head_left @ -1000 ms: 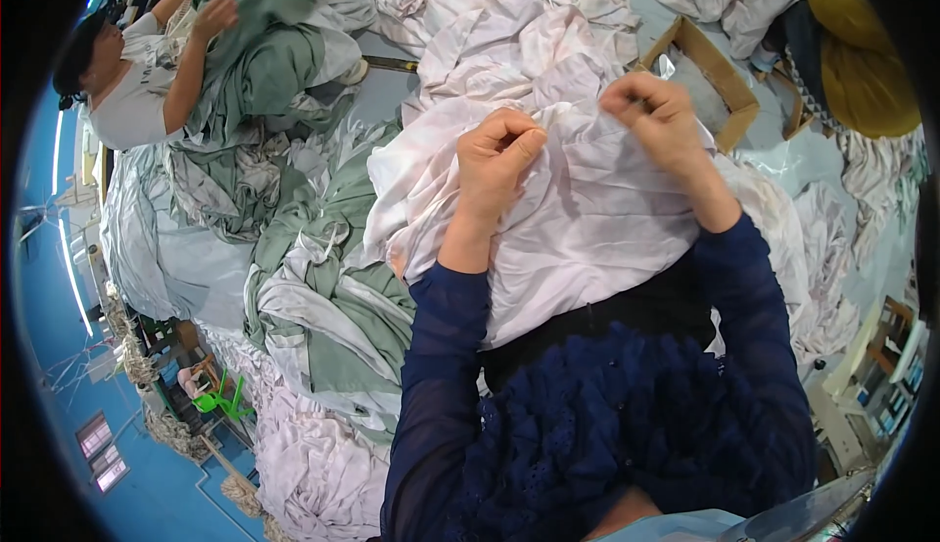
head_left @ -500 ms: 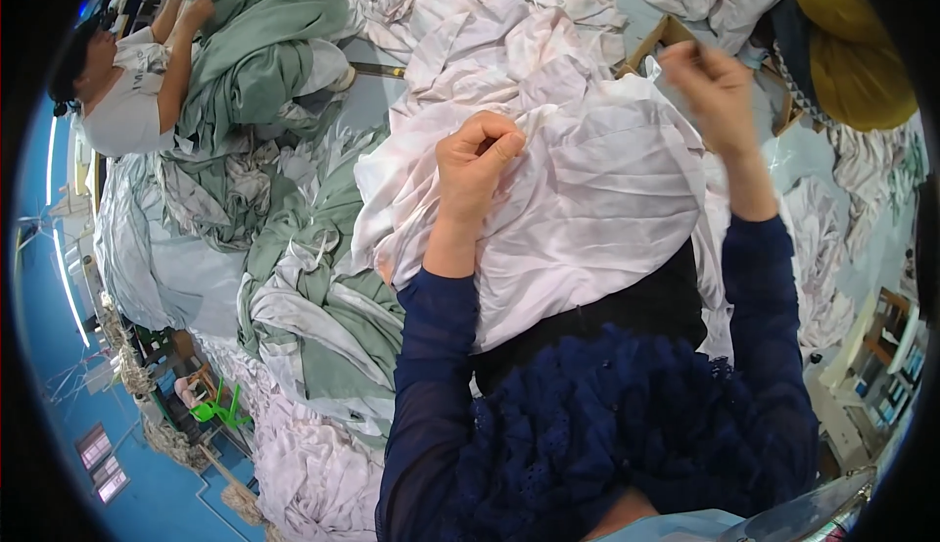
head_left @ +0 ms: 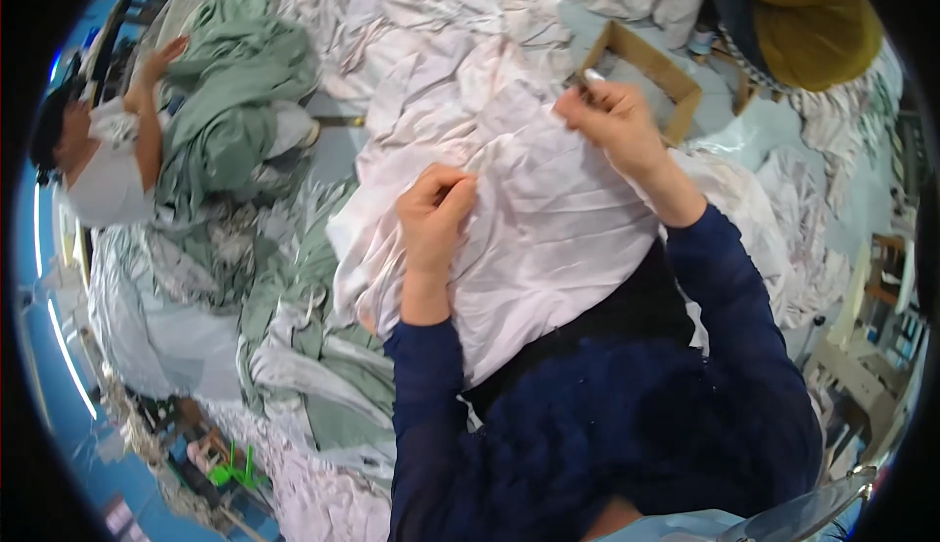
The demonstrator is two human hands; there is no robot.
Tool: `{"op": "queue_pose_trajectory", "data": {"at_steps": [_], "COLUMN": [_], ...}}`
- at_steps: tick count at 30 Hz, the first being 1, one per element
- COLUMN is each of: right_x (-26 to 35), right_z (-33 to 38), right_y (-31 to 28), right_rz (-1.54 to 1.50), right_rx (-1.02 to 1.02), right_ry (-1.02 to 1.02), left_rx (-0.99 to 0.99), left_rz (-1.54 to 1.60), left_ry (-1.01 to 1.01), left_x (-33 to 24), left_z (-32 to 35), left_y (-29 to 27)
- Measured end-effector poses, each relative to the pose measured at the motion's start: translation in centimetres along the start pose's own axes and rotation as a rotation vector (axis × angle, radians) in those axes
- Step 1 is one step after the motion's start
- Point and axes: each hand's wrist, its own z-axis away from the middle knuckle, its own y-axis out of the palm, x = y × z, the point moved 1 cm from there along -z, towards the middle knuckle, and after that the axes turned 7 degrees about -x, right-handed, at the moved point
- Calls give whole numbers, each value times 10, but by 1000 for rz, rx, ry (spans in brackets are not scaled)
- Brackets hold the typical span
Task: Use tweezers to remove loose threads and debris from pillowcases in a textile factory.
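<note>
A pale pinkish-white cloth (head_left: 558, 219) lies spread over my lap in loose folds. My left hand (head_left: 433, 211) is closed in a pinch on this cloth, thumb against the curled forefinger. Over the cloth's far right part, my right hand (head_left: 615, 126) is also closed, its fingers bunched around something small and dark. A whitish bit shows at those fingertips. What it is, I cannot make out. Whether the right fingers touch the cloth is unclear.
An open cardboard box (head_left: 676, 92) sits just beyond my right hand. Green and white cloths (head_left: 333, 366) are heaped at my left, more pale cloth (head_left: 421, 3) ahead. A co-worker (head_left: 108, 165) sits far left with green fabric; another person in mustard clothing (head_left: 813, 23) is far right.
My right hand has come left and nearer to my left hand, away from the cloth's right edge. The left hand keeps its pinch. The whole view has shifted, showing more of the cardboard box.
</note>
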Motion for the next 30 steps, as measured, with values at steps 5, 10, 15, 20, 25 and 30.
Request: {"op": "queue_pose_trajectory", "data": {"at_steps": [5, 10, 15, 20, 25, 30], "right_x": [-20, -70, -70, -29, -27, -27], "right_z": [-73, -112, -107, -52, -2, 9], "right_y": [-156, -275, -301, -114, -28, -11], "right_rz": [303, 1167, 1412, 421, 477, 746], "right_rx": [-344, -484, -422, -16, 161, -9], "right_ry": [-104, -238, -2, -211, -256, -444], "left_rx": [-121, -80, 143, 46, 121, 202], "left_rz": [-363, -518, -759, -610, -469, -349], "left_ry": [22, -211, -229, -66, -351, -525], "left_x": [0, -18, -29, -23, -45, -71], "left_z": [1, 13, 15, 27, 14, 24], "left_y": [-6, -7, -9, -24, -41, -86]}}
